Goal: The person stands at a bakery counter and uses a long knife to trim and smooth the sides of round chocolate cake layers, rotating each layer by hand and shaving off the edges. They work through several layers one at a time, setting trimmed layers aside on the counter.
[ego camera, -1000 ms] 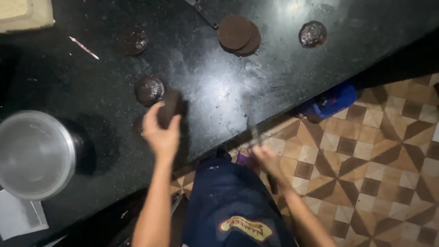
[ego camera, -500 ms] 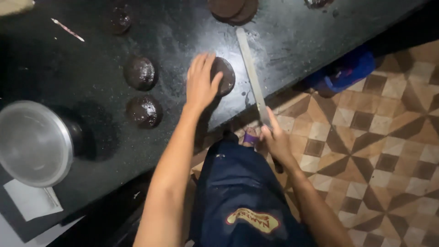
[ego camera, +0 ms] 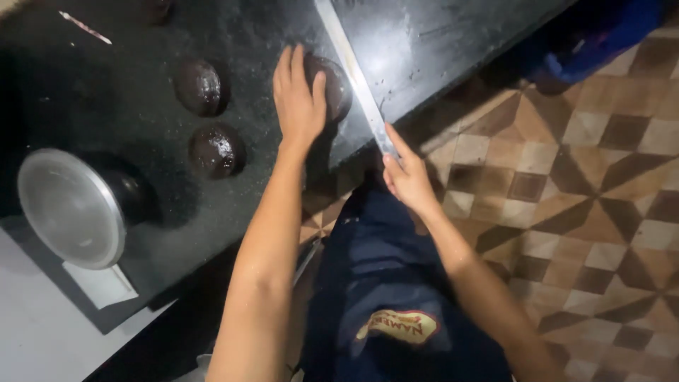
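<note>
Since half a second ago, the long knife [ego camera: 356, 74] has swung closer to the dark round cake [ego camera: 332, 85] at upper centre. Left hand [ego camera: 299, 99] lies flat and open on it; right hand [ego camera: 404, 173] grips the knife handle. No cut shows yet; two more cakes [ego camera: 201, 86] [ego camera: 214, 150] sit untouched on the black table [ego camera: 141, 42], left.
</note>
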